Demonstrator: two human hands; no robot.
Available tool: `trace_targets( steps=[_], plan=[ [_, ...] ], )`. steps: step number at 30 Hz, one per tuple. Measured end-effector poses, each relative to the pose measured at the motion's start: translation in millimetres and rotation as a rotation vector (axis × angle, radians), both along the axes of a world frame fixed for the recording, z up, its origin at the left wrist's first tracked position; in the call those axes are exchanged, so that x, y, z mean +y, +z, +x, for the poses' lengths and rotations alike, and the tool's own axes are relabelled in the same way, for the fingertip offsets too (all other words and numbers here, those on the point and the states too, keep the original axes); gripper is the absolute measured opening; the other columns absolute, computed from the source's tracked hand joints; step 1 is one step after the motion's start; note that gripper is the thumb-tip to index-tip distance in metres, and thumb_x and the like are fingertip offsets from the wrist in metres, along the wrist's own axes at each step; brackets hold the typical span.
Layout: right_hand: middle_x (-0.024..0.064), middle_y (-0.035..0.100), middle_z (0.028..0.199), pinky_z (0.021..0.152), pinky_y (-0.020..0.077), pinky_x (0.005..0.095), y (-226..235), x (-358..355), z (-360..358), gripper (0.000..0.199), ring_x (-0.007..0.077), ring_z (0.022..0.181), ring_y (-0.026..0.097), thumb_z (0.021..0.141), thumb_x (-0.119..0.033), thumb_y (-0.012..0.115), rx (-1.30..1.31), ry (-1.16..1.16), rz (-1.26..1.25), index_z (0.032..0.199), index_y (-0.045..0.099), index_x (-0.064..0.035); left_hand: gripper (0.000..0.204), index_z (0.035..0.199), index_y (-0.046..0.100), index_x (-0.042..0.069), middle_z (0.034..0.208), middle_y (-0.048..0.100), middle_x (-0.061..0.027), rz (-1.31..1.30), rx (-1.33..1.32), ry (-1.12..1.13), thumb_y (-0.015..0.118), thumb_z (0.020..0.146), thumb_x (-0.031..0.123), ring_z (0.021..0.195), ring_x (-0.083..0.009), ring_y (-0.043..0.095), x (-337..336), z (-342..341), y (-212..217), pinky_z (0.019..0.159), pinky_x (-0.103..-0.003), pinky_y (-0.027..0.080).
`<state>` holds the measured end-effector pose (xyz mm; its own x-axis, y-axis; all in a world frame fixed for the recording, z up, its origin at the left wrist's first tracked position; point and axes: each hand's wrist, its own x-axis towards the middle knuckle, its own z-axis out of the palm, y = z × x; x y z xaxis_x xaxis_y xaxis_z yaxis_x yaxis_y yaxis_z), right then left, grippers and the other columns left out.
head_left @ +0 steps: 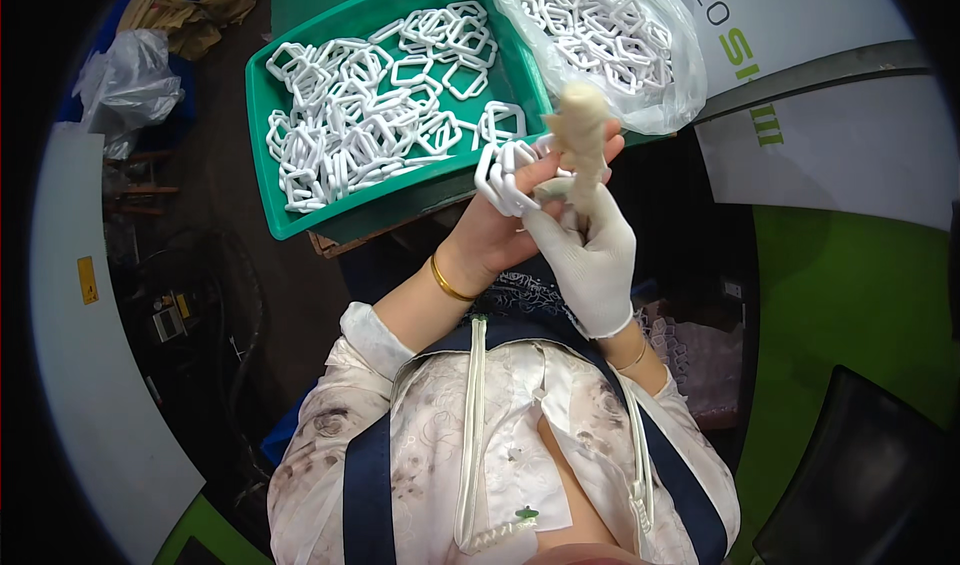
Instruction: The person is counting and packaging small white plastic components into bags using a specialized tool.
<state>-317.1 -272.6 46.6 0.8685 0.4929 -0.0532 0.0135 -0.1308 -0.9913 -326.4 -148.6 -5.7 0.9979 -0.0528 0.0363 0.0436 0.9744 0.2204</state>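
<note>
Pale flowery cloth of a shirt is closest to the camera, with dark blue straps going down over it. Both arms reach up from it, and the two hands meet in front, just past the chest.

The left hand is bare, and a gold bracelet sits on its wrist. Its fingers hold a small bunch of white links, side by side. Some of these fingers hide behind the right hand, so I cannot tell how they all bend.

The right hand has a white glove on. Its fingers are wrapped around a pale, lumpy stick, which points up, away from the chest. The stick is right beside the bunch and covers part of the left fingers.

Past the hands is a big green bin. Lots of loose links lie in it, mostly in a heap on its left side. Just right of the bin, a see-through bag has more white shapes in it.
</note>
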Motion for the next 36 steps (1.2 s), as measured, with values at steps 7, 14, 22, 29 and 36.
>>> trace_targets(
  steps=[7, 14, 22, 29, 36],
  plan=[
    [-0.008, 0.051, 0.08, 0.06, 0.0326, 0.0179, -6.9, 5.4, 9.9, 0.012, -0.0008, 0.069, 0.041, 0.093, -0.002, 0.07, -0.055, -0.155, 0.014, 0.104, 0.065, -0.0017, 0.062, 0.16, 0.027, 0.005, 0.162, 0.035, -0.0167, -0.043, 0.041, 0.006, 0.053, 0.104, 0.012, 0.15, -0.0304, 0.036, 4.7, -6.2, -15.1, 0.124, -0.043, 0.033],
    [-0.0092, 0.048, 0.079, 0.06, 0.0308, 0.0172, -0.1, 0.7, 2.3, 0.025, -0.0011, 0.068, 0.041, 0.088, -0.003, 0.077, -0.033, -0.046, -0.01, 0.109, 0.064, -0.0019, 0.055, 0.156, 0.037, 0.004, 0.155, 0.047, -0.0132, -0.034, 0.019, 0.068, 0.054, 0.104, 0.011, 0.14, -0.0231, 0.048, -1.4, -5.0, 1.3, 0.119, -0.038, 0.039],
    [-0.0071, 0.051, 0.078, 0.06, 0.0345, 0.019, -7.1, 2.9, 7.6, 0.013, 0.0001, 0.068, 0.042, 0.093, -0.004, 0.071, -0.099, -0.135, -0.028, 0.102, 0.062, -0.0022, 0.071, 0.162, 0.022, 0.005, 0.163, 0.034, -0.0154, 0.036, -0.007, 0.083, 0.057, 0.1, 0.009, 0.147, -0.029, 0.04, -0.8, -9.5, 3.9, 0.125, -0.042, 0.031],
    [0.0018, 0.05, 0.073, 0.058, 0.0394, 0.0288, -6.9, -20.2, 17.5, 0.023, 0.0087, 0.065, 0.047, 0.109, -0.017, 0.048, -0.285, 0.082, -0.197, 0.109, 0.062, 0.0007, 0.067, 0.159, 0.03, 0.005, 0.157, 0.042, -0.015, -0.012, 0.111, 0.137, 0.049, 0.096, -0.006, 0.145, -0.0268, 0.043, 7.6, -8.5, -1.2, 0.124, -0.042, 0.033],
    [0.0109, 0.06, 0.078, 0.061, 0.0439, 0.0307, -4.9, -24.0, 13.9, 0.02, 0.0164, 0.064, 0.054, 0.106, -0.01, 0.05, -0.34, 0.039, -0.242, 0.099, 0.064, 0.0022, 0.069, 0.157, 0.034, 0.003, 0.157, 0.043, -0.0155, 0.017, 0.006, 0.139, 0.052, 0.091, -0.009, 0.141, -0.0237, 0.046, 9.6, -4.3, 5.5, 0.123, -0.04, 0.034]
  ],
)
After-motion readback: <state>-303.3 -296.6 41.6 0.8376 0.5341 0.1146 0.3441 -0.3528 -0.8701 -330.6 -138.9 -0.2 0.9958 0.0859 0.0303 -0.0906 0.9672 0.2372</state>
